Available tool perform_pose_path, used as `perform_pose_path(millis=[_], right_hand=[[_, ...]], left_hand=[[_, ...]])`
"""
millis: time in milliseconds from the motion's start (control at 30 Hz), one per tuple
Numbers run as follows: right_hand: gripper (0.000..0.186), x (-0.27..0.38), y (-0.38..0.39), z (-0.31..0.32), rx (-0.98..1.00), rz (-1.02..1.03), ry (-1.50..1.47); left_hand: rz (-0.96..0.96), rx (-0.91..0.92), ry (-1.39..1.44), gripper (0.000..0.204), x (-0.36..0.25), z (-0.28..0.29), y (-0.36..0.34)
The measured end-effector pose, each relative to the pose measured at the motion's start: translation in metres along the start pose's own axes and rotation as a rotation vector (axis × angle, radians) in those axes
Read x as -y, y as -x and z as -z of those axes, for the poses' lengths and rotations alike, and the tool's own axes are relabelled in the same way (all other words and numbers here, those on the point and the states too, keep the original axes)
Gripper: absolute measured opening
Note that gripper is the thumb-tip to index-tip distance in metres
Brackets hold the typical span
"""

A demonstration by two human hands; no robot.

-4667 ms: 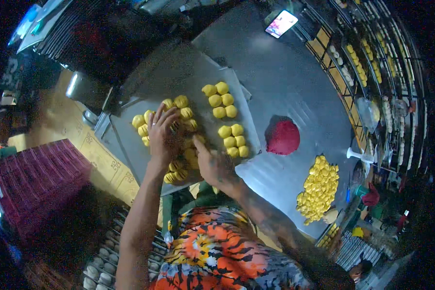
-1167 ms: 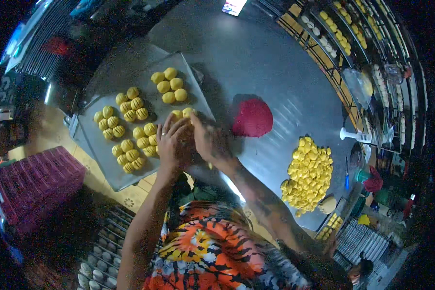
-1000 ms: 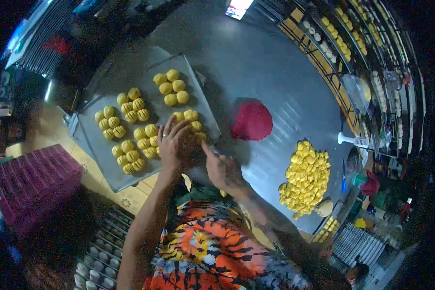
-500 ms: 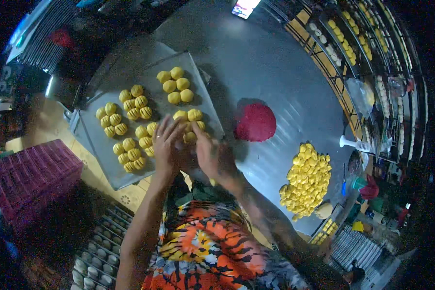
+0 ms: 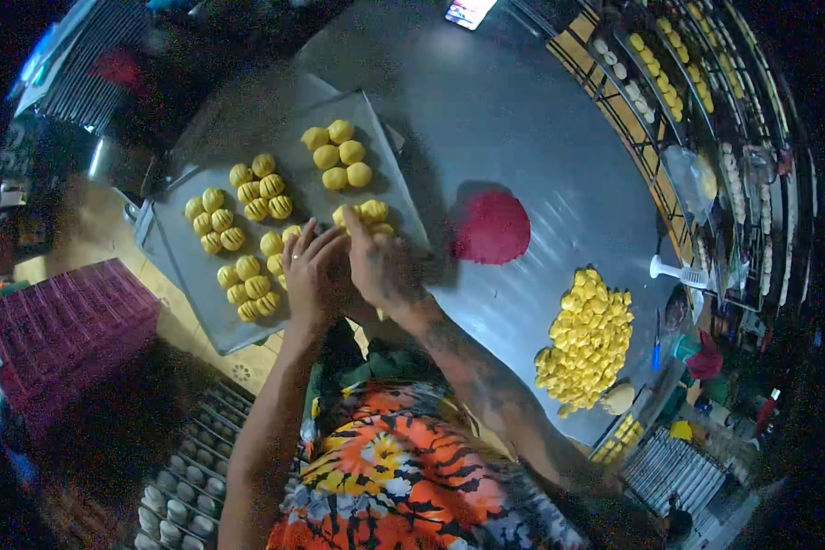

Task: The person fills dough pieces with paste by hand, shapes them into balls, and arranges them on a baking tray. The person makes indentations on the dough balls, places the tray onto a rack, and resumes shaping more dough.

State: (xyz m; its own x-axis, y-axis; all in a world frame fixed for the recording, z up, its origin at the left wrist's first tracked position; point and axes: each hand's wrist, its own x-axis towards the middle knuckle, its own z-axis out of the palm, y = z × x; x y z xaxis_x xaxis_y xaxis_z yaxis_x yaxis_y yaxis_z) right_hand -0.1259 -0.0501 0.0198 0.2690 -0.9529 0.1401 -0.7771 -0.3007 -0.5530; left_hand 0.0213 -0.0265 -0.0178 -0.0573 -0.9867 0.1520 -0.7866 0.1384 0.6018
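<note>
Six-piece clusters of yellow dough balls sit on a metal tray [image 5: 188,293]. Dark stripes cross many balls, as in the lower left cluster [image 5: 249,288]; the cluster at the top right [image 5: 336,154] is smooth. My right hand [image 5: 385,268] leans over the near right cluster [image 5: 374,214], its index finger stretched along the balls and its other fingers curled. A thin yellowish tip shows below that hand; what it holds is hidden. Beside it, my left hand [image 5: 313,280], wearing a ring, has its fingers stretched out over the balls by the tray's near edge.
On the metal table [image 5: 513,101] lie a flat red-pink round [image 5: 492,226] and a heap of yellow dough pieces [image 5: 585,341]. A white-handled tool [image 5: 674,271] rests at the table's right edge. Racks with trays [image 5: 706,82] stand far right. Purple crates [image 5: 69,321] are at left.
My right hand has shifted a little left, and its index finger now reaches up over the near right cluster. My left hand's fingers have drawn closer to it. The view has shifted slightly.
</note>
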Motion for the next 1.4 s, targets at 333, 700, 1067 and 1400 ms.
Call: perform_pose_path(millis=[333, 700, 1067, 1400], right_hand=[[0.052, 0.036, -0.008, 0.050, 0.436, -0.295, -0.081], [0.053, 0.006, 0.027, 0.044, 0.221, -0.077, -0.015], [0.048, -0.036, -0.131, 0.012, 0.216, -0.119, 0.008], [0.050, -0.035, -0.140, -0.002, 0.181, -0.096, -0.016]], left_hand=[[0.032, -0.093, 0.105, 0.022, -0.005, 0.008, -0.004], [0.074, 0.025, 0.035, 0.028, 0.003, 0.018, -0.016], [-0.093, 0.054, -0.061, 0.046, 0.033, 0.007, -0.139], [-0.092, -0.019, 0.018, 0.031, 0.030, 0.001, -0.136]])
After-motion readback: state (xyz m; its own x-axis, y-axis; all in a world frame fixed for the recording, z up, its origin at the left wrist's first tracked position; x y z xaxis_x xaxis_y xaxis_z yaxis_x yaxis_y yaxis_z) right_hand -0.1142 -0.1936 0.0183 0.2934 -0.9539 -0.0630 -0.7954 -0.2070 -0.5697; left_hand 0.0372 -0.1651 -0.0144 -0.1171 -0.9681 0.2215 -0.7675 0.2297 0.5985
